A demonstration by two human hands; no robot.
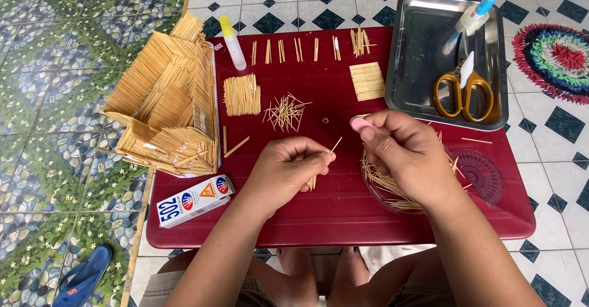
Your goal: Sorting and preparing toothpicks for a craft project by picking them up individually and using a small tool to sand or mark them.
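Observation:
My left hand [288, 169] is closed around a small bundle of toothpicks [321, 167], whose tips stick out above and below the fist. Beside it, my right hand [402, 153] is curled with its fingers pinched together over a clear round dish of toothpicks [383, 189]; whether it holds a stick I cannot tell. Both hands hover over the red plastic table [331, 218]. A loose heap of toothpicks [286, 112] lies just beyond my left hand.
A toothpick house model [169, 101] stands at the table's left edge. A glue box [194, 201], a small glue bottle [233, 43], toothpick panels [242, 95] [367, 81] and a steel tray [423, 67] with orange-handled scissors [463, 92] surround the work area. A blue sandal [83, 277] lies on the floor.

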